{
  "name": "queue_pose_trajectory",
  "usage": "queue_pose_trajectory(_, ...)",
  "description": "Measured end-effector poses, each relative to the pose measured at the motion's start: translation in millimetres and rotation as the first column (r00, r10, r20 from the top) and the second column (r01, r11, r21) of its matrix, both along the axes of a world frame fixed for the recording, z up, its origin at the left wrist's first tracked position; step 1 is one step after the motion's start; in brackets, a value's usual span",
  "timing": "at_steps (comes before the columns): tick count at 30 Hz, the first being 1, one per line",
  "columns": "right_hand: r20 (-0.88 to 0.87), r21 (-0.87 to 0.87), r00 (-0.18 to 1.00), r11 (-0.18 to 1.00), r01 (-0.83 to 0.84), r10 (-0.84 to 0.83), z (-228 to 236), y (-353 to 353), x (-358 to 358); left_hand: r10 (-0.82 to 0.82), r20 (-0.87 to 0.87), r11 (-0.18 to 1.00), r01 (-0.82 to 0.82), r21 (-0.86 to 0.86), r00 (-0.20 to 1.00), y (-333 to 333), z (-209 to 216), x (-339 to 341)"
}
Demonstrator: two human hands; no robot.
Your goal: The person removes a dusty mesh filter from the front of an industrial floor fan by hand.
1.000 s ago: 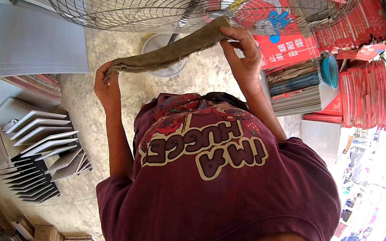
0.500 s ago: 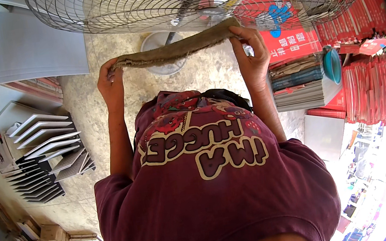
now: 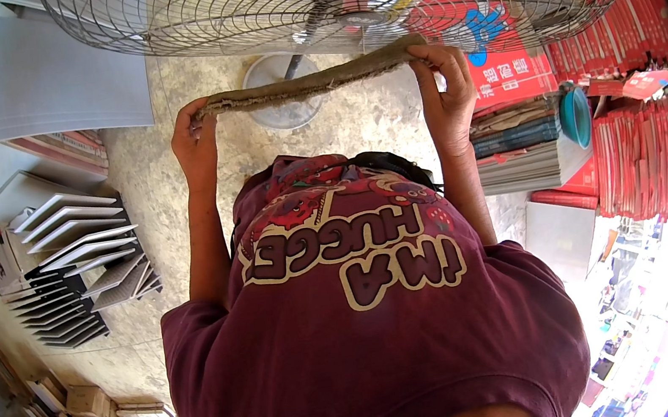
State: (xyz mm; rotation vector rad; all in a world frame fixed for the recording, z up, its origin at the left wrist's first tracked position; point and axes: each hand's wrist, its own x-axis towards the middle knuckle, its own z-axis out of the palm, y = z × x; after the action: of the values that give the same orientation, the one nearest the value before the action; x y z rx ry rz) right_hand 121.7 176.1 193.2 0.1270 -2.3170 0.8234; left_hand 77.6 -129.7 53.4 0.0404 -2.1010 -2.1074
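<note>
A worn brownish-grey cloth (image 3: 312,85), folded into a long strip with a frayed lower edge, stretches between my hands in front of me. My left hand (image 3: 194,138) pinches its left end. At the other end, which sits a little higher, my right hand (image 3: 448,98) grips the cloth between thumb and fingers. Just beyond it stands a large fan (image 3: 358,13) with a wire guard and red blades. The fan's round grey base (image 3: 287,115) on the floor is partly hidden behind the cloth.
Grey panels (image 3: 68,75) and a rack of tile samples (image 3: 75,219) stand on the left. Red cartons (image 3: 638,157), stacked grey tiles (image 3: 521,172) and a teal basin (image 3: 574,115) are on the right. Wooden boxes (image 3: 88,401) lie at the lower left.
My right hand has shifted slightly to the right, so the cloth spans a bit wider and shows a narrower face. Both hands keep hold of it.
</note>
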Motion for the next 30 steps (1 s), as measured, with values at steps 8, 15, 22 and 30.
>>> queue_pose_trajectory(8,-0.012,0.050,1.000,0.999,0.011,-0.010,4,1,2,0.005,0.000,1.000,-0.005,0.000,1.000,0,-3,4)
queue_pose_trajectory(15,0.016,-0.061,0.998,0.997,-0.052,0.053,5,-1,3,0.004,-0.012,1.000,-0.004,-0.003,1.000,0,-3,8)
queue_pose_trajectory(22,0.118,-0.155,0.989,0.985,-0.074,0.093,2,-3,11,0.065,0.010,0.993,-0.063,-0.104,0.998,-3,-3,16)
queue_pose_trajectory(30,0.154,-0.123,0.985,0.991,-0.059,0.078,0,-6,19,0.122,-0.045,0.961,-0.130,-0.243,0.991,-3,2,25)
